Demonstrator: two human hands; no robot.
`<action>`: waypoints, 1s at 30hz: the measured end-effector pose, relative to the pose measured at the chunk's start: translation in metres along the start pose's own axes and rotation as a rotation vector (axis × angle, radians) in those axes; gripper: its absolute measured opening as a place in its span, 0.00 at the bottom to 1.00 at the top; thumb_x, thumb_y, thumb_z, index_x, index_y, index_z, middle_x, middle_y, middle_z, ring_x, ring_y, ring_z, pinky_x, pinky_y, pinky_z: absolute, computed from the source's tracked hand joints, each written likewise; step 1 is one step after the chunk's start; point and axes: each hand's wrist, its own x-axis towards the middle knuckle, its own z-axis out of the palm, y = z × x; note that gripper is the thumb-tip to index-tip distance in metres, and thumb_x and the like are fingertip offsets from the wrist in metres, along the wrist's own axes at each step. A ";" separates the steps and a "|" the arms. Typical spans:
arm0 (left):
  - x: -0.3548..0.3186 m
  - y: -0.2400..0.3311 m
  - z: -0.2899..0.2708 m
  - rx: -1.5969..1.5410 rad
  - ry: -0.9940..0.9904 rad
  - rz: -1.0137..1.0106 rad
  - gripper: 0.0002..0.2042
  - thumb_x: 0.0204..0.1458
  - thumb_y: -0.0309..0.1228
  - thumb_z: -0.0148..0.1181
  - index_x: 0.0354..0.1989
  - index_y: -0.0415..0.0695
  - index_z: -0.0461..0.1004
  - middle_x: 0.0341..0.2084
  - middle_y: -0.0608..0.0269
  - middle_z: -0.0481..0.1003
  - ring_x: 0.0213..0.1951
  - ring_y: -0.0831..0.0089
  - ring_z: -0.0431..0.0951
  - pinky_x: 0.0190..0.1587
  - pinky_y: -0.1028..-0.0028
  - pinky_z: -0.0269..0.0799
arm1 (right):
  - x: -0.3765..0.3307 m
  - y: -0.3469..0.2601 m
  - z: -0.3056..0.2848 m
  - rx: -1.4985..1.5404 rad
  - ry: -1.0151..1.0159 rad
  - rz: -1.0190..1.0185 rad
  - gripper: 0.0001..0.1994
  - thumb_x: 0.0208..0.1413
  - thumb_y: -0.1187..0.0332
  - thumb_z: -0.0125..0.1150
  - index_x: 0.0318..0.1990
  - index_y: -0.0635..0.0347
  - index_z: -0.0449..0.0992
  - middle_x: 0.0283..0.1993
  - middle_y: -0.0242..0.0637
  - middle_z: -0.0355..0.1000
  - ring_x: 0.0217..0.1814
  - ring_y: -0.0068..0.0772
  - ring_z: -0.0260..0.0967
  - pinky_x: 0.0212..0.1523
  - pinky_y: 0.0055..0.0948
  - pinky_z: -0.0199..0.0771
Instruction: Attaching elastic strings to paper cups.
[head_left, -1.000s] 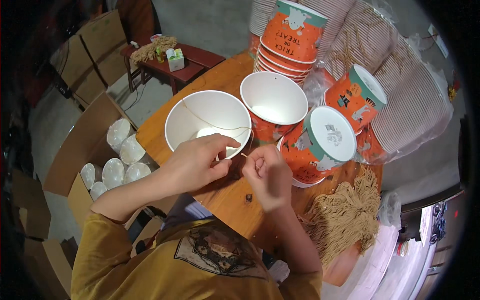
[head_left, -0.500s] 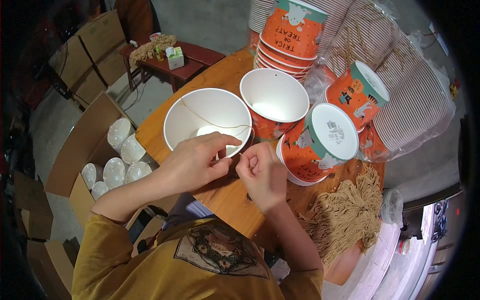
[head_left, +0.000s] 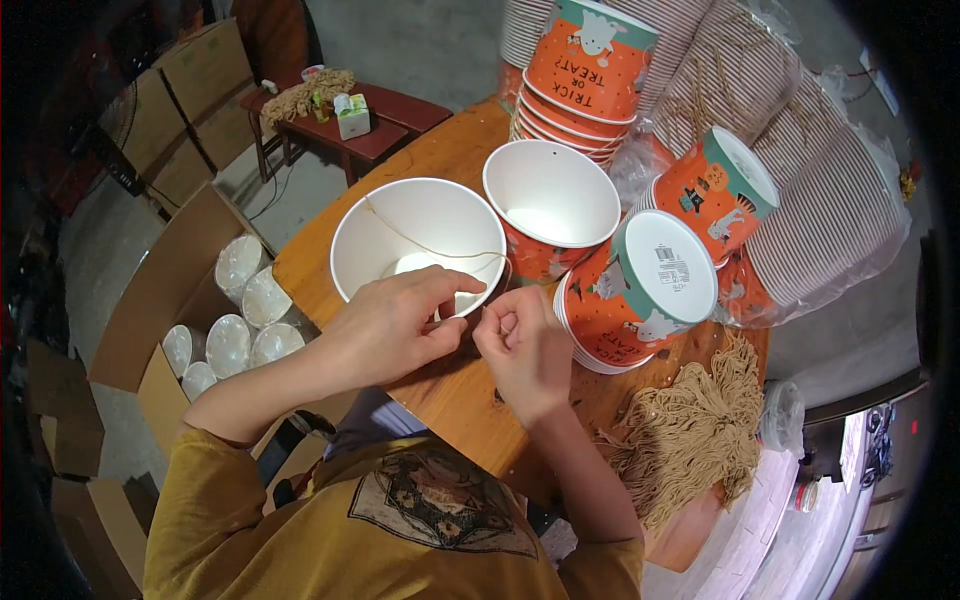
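Note:
A white-lined paper bucket (head_left: 372,236) stands upright on the wooden table in front of me, its mouth facing up. At its near rim my left hand (head_left: 400,322) is closed, fingers inside the mouth and thumb outside. A thin tan cord (head_left: 432,247) runs from the bucket's far inner wall across the opening and over the right rim. Just right of that rim, my right hand (head_left: 524,345) pinches the cord; its very tip is hidden by the fingers. Behind stands a second open paper bucket (head_left: 552,190), orange outside and white within.
Upside-down orange bucket stacks (head_left: 635,290) stand close to my right hand. A heap of tan cords (head_left: 690,430) lies on the table's right. Plastic-wrapped bucket stacks (head_left: 830,200) fill the back right. A carton of wrapped buckets (head_left: 228,345) sits left, and a red bench (head_left: 390,118) stands beyond the table.
Both hands keep almost the same place and grip. The view has shifted very slightly, and the cord by the right rim has moved a little.

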 end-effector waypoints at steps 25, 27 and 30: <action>0.029 -0.019 -0.008 -0.312 -0.015 -0.004 0.06 0.58 0.31 0.52 0.36 0.40 0.69 0.29 0.58 0.76 0.32 0.67 0.76 0.34 0.68 0.71 | 0.014 0.011 -0.023 0.614 -0.098 0.151 0.03 0.58 0.76 0.54 0.36 0.61 0.66 0.21 0.24 0.64 0.23 0.10 0.59 0.24 0.16 0.57; 0.033 -0.018 -0.006 -0.448 -0.054 -0.014 0.06 0.58 0.30 0.52 0.35 0.40 0.69 0.29 0.61 0.76 0.32 0.72 0.76 0.33 0.70 0.71 | 0.015 0.008 -0.022 0.638 -0.122 0.132 0.03 0.58 0.77 0.54 0.37 0.61 0.66 0.22 0.24 0.64 0.24 0.10 0.59 0.24 0.16 0.57; 0.040 -0.007 -0.009 -0.848 -0.232 -0.245 0.07 0.59 0.31 0.51 0.37 0.40 0.66 0.31 0.65 0.73 0.31 0.82 0.71 0.35 0.81 0.70 | 0.014 0.008 -0.018 0.679 -0.220 0.105 0.06 0.59 0.79 0.55 0.40 0.61 0.64 0.26 0.26 0.67 0.25 0.09 0.60 0.25 0.13 0.57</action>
